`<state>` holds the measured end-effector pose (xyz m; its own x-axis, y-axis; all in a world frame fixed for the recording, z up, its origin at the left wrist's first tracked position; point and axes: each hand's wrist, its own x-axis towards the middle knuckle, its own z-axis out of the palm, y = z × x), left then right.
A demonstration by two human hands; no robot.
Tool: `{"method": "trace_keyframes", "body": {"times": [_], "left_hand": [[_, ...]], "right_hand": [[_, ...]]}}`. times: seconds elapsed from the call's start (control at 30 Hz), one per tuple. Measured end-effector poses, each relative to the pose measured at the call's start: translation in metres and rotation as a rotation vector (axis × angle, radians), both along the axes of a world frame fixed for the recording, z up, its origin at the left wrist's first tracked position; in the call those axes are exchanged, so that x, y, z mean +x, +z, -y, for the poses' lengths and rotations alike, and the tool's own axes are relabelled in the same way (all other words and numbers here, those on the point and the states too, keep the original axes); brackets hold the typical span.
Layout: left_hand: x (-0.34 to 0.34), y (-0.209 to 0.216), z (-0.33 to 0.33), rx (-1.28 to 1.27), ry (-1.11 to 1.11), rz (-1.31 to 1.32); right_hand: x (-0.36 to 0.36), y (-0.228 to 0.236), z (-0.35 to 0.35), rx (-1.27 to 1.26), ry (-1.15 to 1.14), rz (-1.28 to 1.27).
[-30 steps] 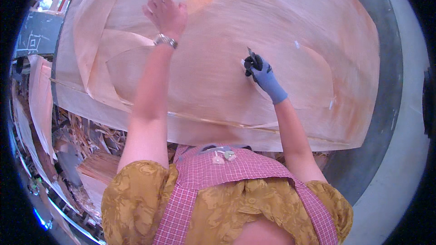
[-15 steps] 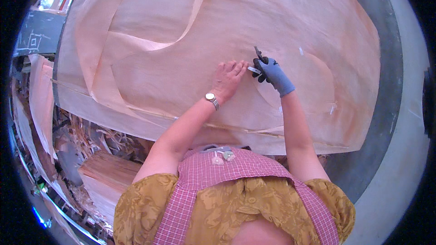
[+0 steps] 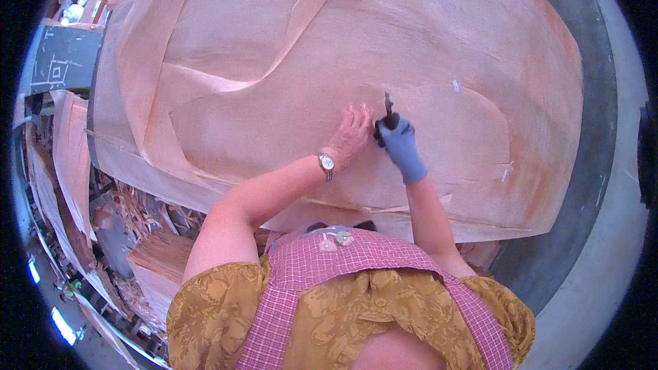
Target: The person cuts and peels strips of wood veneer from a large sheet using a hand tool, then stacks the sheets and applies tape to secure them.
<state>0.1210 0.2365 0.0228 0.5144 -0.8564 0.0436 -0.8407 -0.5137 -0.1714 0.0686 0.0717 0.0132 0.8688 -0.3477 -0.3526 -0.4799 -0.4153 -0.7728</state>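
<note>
A broad, thin pinkish wood veneer sheet (image 3: 267, 123) is spread in front of me, with an oval-ended veneer piece (image 3: 466, 127) lying on it at the right. My bare left hand (image 3: 349, 136), a watch (image 3: 325, 162) at its wrist, rests on the veneer with fingers stretched out. Just to its right, my right hand (image 3: 401, 147), in a blue glove with dark fingers, grips a slim black hand tool (image 3: 388, 104) pointing away from me. Its exact kind is not clear. Small white tape pieces (image 3: 456, 85) stick to the veneer.
A curling veneer strip (image 3: 308, 10) lies across the far left of the sheet. Torn veneer scraps (image 3: 130, 199) and a wood block (image 3: 161, 253) lie lower left. A dark border (image 3: 589, 116) curves along the right, beside a pale grey floor (image 3: 620, 164).
Both hands have come nearer to me, the right one also slightly left. The white strip seen between them before no longer shows. My left fingers now lie flatter on the veneer.
</note>
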Motion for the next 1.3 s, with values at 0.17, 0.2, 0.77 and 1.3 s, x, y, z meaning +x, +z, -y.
{"method": "trace_keyframes", "body": {"times": [0.17,0.2,0.77,1.3], "left_hand": [[0.015,0.001,-0.003,-0.066,-0.006,-0.255],[0.031,0.023,0.002,-0.058,-0.013,-0.438],[0.358,-0.004,0.216,-0.415,0.009,-0.221],[0.362,-0.02,0.222,-0.632,0.037,-0.219]], "right_hand": [[0.026,0.042,0.01,0.352,-0.338,0.132],[0.039,0.045,0.029,0.403,-0.383,0.188],[0.373,0.032,0.242,0.439,-0.282,0.353],[0.417,0.009,0.26,0.241,-0.105,0.109]]}}
